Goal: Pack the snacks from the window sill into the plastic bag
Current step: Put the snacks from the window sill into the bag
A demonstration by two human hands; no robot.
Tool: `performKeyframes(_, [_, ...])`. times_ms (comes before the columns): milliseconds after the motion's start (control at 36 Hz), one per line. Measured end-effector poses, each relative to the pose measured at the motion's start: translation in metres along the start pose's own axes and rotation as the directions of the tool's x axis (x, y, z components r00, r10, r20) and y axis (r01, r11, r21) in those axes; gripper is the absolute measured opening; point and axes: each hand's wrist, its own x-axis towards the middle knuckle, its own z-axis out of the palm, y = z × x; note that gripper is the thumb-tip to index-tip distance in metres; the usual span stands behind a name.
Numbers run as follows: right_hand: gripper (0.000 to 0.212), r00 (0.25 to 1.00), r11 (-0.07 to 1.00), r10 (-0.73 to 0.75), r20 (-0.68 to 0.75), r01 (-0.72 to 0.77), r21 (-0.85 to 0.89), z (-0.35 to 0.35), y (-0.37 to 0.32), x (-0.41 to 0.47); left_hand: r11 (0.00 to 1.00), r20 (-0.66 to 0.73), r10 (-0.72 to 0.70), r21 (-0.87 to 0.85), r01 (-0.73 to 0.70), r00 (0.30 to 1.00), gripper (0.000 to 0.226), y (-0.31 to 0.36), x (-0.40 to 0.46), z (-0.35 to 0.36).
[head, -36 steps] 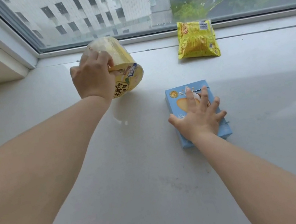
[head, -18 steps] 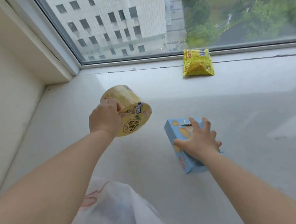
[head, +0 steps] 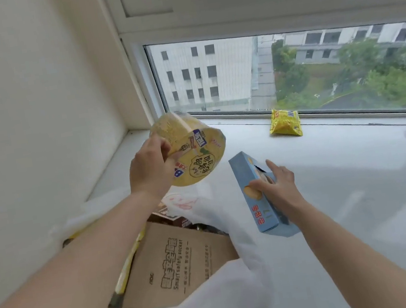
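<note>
Left hand [head: 150, 171]: round yellow noodle bowl [head: 190, 147], printed lid tilted toward the camera, is gripped above the open white plastic bag [head: 228, 301]. Right hand [head: 277, 186]: blue biscuit box [head: 254, 193] is clasped, lifted on edge, beside the bag. Yellow packet [head: 285, 123] lies on the sill [head: 347, 184] by the glass.

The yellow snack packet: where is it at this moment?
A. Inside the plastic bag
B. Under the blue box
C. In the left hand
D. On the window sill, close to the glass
D: the yellow snack packet lies alone on the window sill by the glass, while the left hand holds the noodle bowl and the right hand holds the blue box.
</note>
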Motion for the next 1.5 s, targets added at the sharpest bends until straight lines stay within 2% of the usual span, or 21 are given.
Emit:
performKeyframes(167, [0.097, 0.984, 0.984, -0.180, 0.014, 0.180, -0.011, 0.009, -0.028, -0.050, 0.987, -0.112, -0.032, -0.162, 0.014, 0.993, 0.025, -0.018, -0.043, -0.071])
performKeyframes(306, [0.098, 0.959, 0.958, -0.285, -0.011, 0.285, 0.012, 0.022, -0.051, -0.086, 0.964, -0.121, -0.024, -0.266, -0.009, 0.992, 0.024, -0.046, -0.087, -0.120])
performKeyframes(389, [0.105, 0.954, 0.954, -0.298, -0.022, 0.298, 0.029, 0.032, -0.057, -0.099, 0.967, -0.058, 0.017, -0.253, -0.031, 0.998, 0.030, -0.064, -0.113, -0.139])
performKeyframes(556, [0.112, 0.929, 0.929, -0.370, -0.014, 0.371, 0.017, 0.069, -0.068, -0.128, 0.981, 0.159, 0.095, -0.183, -0.065, 0.983, 0.028, -0.112, -0.148, -0.156])
performKeyframes(583, [0.109, 0.925, 0.925, -0.379, -0.009, 0.379, 0.008, 0.073, -0.069, -0.130, 0.984, 0.182, 0.099, -0.166, -0.069, 0.978, 0.034, -0.114, -0.146, -0.156])
performKeyframes(639, [0.099, 0.918, 0.917, -0.397, -0.009, 0.397, -0.031, 0.085, -0.072, -0.137, 0.990, 0.247, 0.091, -0.131, -0.060, 0.965, 0.063, -0.117, -0.140, -0.158])
performKeyframes(694, [0.095, 0.913, 0.913, -0.407, -0.022, 0.405, -0.051, 0.093, -0.074, -0.141, 0.995, 0.298, 0.067, -0.087, -0.042, 0.952, 0.068, -0.119, -0.131, -0.156])
performKeyframes(750, [0.095, 0.915, 0.916, -0.400, -0.046, 0.399, -0.037, 0.097, -0.076, -0.144, 0.998, 0.316, 0.028, -0.065, -0.008, 0.948, 0.063, -0.121, -0.123, -0.150])
performKeyframes(861, [0.109, 0.941, 0.935, -0.332, -0.060, 0.337, 0.108, 0.097, -0.082, -0.153, 0.997, 0.394, 0.069, 0.005, -0.077, 0.917, 0.036, -0.122, -0.119, -0.135])
performKeyframes(972, [0.090, 0.945, 0.940, -0.327, 0.015, 0.323, 0.115, 0.084, -0.080, -0.154, 0.987, 0.448, 0.088, -0.158, -0.018, 0.890, 0.028, -0.120, -0.128, -0.114])
performKeyframes(1083, [0.084, 0.949, 0.959, -0.284, 0.140, 0.278, 0.060, 0.070, -0.071, -0.151, 0.973, 0.382, 0.062, -0.230, 0.030, 0.922, 0.040, -0.114, -0.122, -0.102])
performKeyframes(1139, [0.090, 0.953, 0.969, -0.249, 0.171, 0.245, 0.046, 0.063, -0.064, -0.148, 0.946, 0.389, 0.068, -0.317, 0.064, 0.919, 0.042, -0.108, -0.117, -0.097])
performKeyframes(1194, [0.094, 0.960, 0.978, -0.210, 0.184, 0.208, 0.029, 0.057, -0.057, -0.146, 0.914, 0.447, 0.084, -0.390, 0.109, 0.891, 0.052, -0.101, -0.112, -0.090])
performKeyframes(1250, [0.093, 0.961, 0.981, -0.191, 0.200, 0.189, 0.032, 0.053, -0.049, -0.145, 0.854, 0.538, 0.093, -0.476, 0.211, 0.838, 0.080, -0.092, -0.109, -0.084])
performKeyframes(1306, [0.087, 0.964, 0.985, -0.172, 0.201, 0.165, 0.051, 0.049, -0.045, -0.146, 0.730, 0.642, 0.110, -0.570, 0.377, 0.759, 0.112, -0.086, -0.105, -0.080])
performKeyframes(1333, [0.080, 0.966, 0.986, -0.165, 0.202, 0.153, 0.071, 0.048, -0.044, -0.148, 0.660, 0.689, 0.131, -0.597, 0.456, 0.713, 0.119, -0.083, -0.103, -0.078])
performKeyframes(1361, [0.072, 0.965, 0.986, -0.154, 0.214, 0.136, 0.097, 0.047, -0.043, -0.150, 0.612, 0.723, 0.156, -0.606, 0.509, 0.673, 0.116, -0.081, -0.102, -0.077])
performKeyframes(1417, [0.072, 0.966, 0.989, -0.112, 0.234, 0.085, 0.123, 0.044, -0.038, -0.150, 0.601, 0.758, 0.204, -0.597, 0.532, 0.619, 0.100, -0.075, -0.099, -0.076])
performKeyframes(1500, [0.097, 0.969, 0.994, -0.078, 0.236, 0.057, 0.094, 0.044, -0.030, -0.148, 0.648, 0.829, 0.222, -0.518, 0.558, 0.513, 0.090, -0.068, -0.092, -0.075])
